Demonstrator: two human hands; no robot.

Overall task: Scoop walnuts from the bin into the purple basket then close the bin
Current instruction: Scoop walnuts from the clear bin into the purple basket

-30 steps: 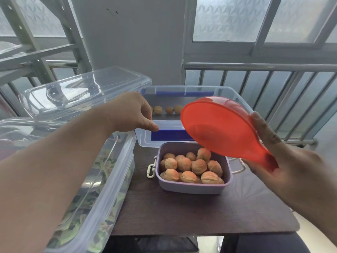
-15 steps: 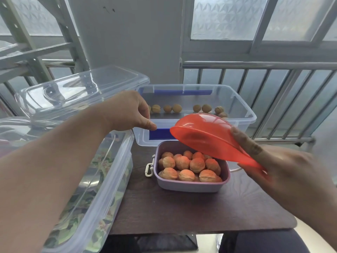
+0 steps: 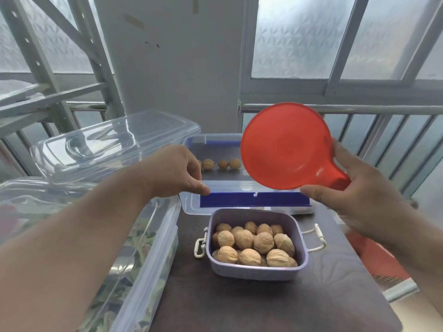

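**A:** How far along are you, going by what's on the table (image 3: 239, 300)?

**B:** Well along, I'd say. Your purple basket (image 3: 257, 271) sits right in front of the bin (image 3: 189, 207), nearly touching it, and it is heaped with walnuts (image 3: 254, 245) close to the rim. Only a few loose walnuts (image 3: 221, 163) show on the bin's floor, in a row toward the back.

**A:** And your hands?

**B:** Your right hand (image 3: 364, 200) grips the handle of the red scoop (image 3: 286, 146), thumb underneath, fingers wrapped behind. The scoop is raised above the bin, tipped up on edge with its bowl facing you, and it looks empty. Your left hand (image 3: 175, 172) reaches over the bin's near left corner with the fingers curled and the thumb out toward the rim; I can't tell whether it pinches the edge or only rests there.

**A:** So what's left?

**B:** Perhaps one more scoop, if you want those last few. Then the closing: the bin is open, and a clear lid (image 3: 115, 142) lies on the stacked tubs (image 3: 134, 248) to your left. I can't say for certain it is this bin's lid.
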